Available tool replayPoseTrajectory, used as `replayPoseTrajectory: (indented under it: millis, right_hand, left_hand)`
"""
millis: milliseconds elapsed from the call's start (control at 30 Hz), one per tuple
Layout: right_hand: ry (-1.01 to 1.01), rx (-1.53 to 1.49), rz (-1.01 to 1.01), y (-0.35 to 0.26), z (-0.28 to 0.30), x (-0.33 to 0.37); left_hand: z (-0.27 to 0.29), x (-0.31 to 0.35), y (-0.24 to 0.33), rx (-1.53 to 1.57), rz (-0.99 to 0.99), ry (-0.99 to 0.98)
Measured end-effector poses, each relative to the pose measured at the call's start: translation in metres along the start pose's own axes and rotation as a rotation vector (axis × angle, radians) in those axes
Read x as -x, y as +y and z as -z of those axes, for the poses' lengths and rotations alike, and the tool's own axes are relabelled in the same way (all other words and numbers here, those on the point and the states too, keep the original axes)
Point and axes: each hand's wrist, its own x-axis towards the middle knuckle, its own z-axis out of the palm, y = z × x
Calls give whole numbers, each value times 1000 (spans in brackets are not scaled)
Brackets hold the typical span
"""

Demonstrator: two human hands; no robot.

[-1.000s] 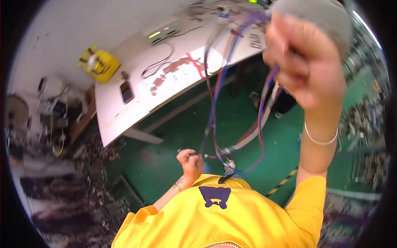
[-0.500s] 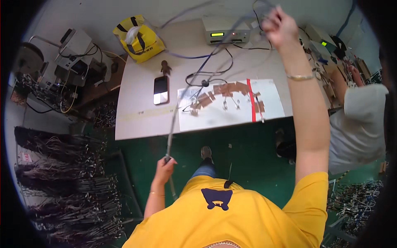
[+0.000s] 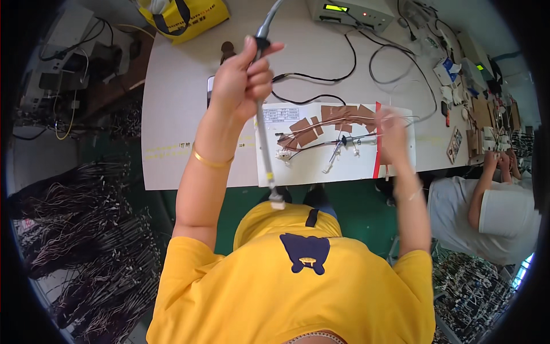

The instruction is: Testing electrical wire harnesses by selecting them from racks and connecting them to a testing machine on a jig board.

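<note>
Running up through the left hand [image 3: 243,80], the grey cable [image 3: 263,143] passes in front of the left edge of the white sheet [image 3: 352,167], its pale connector [image 3: 277,203] down by the yellow shirt [image 3: 366,292]. Those fingers grip it at a black collar [image 3: 261,43]. Over to the right hand [image 3: 393,137]: blurred, beside the red strip [image 3: 376,167], well apart from that cable, and I can't tell whether it's grasping anything. Between the two hands, dark branched wires [image 3: 344,141] lie on the sheet. Farther out on the desk [image 3: 172,114], a yellow bag [image 3: 197,22] stands left, a display box [image 3: 350,16] at the back.
</note>
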Motion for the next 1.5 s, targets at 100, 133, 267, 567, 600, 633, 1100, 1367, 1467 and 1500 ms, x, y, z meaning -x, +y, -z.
replayPoseTrajectory:
  millis: [100,133,267,567,600,633,1100,1367,1467,1500]
  right_hand:
    - [-904,-598,-122,-46,-62,65]
    - [-958,-751,-136,-53,-75,73]
    - [-926,-535,58,-70,-88,61]
    - [-593,-339,361,-49,-123,29]
    - [-478,-328,434,-44,-133,32]
    - [-361,-313,506,-39,-143,36]
    - [-17,-110,727,-41,-155,57]
    - [-53,72,799,-12,-98,46]
    - [-148,225,546,7,-48,40]
    - [-211,269,529,12,-40,36]
  left_hand:
    - [-6,-39,-7,-63,-23,19]
    - [-13,-47,-9,-100,-38,47]
    - [-26,-67,-17,-189,-65,76]
    - [-8,-87,-29,-101,69,-290]
    - [-13,-83,-31,-217,43,-172]
    - [-11,-81,-34,-278,26,-113]
    - [21,-49,-36,-232,67,123]
    - [30,-6,-76,-1453,-599,465]
    - [14,17,-98,-1731,-835,308]
    - [10,17,-108,-1772,-713,157]
